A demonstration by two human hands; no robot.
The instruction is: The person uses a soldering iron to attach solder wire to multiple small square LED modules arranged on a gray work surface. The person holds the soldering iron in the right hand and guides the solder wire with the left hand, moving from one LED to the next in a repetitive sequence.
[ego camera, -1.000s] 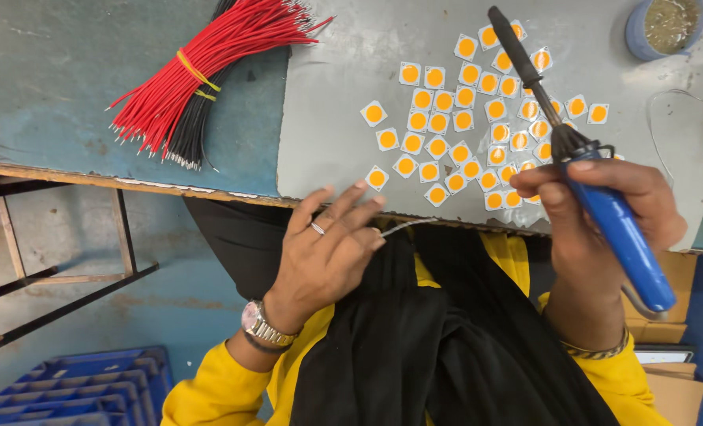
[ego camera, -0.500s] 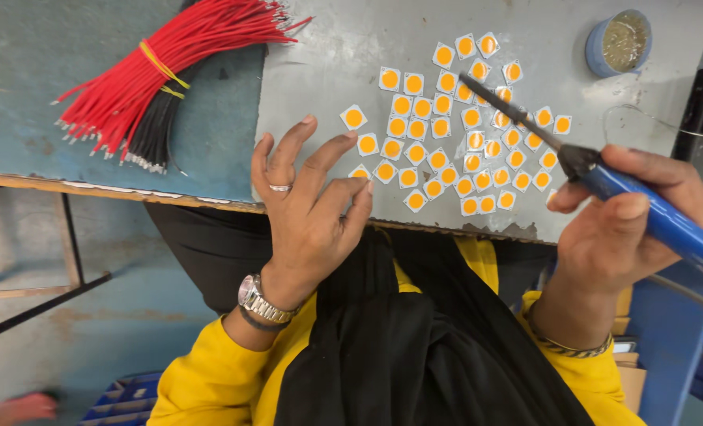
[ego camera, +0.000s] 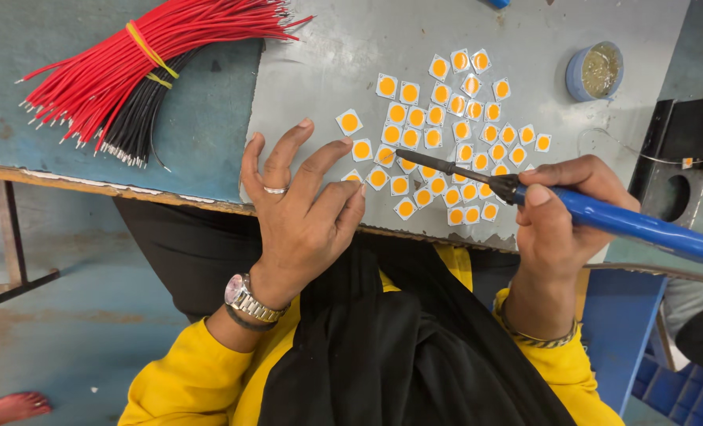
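The right hand (ego camera: 560,213) grips a blue-handled soldering iron (ego camera: 604,221), fingers wrapped tight round the front of the handle; the dark shaft runs leftward and its tip sits at a square chip near the near edge of the grey sheet (ego camera: 328,71) that covers the middle of the tabletop (ego camera: 201,134). The left hand (ego camera: 300,213) rests at the near edge of the sheet, empty, fingers spread wide and slightly curled, the fingertips (ego camera: 347,142) touching or just beside the leftmost chips; a ring is on one finger and a metal watch (ego camera: 245,298) on the wrist. The cluster of small square chips with orange centres (ego camera: 446,134) lies loose on the sheet between the two hands and extends toward the far edge. A bundle of red wires (ego camera: 130,55), banded in yellow, lies over a bundle of black wires (ego camera: 142,118) at the far left corner of the tabletop. A small round blue tin (ego camera: 596,71) stands near the far right edge.
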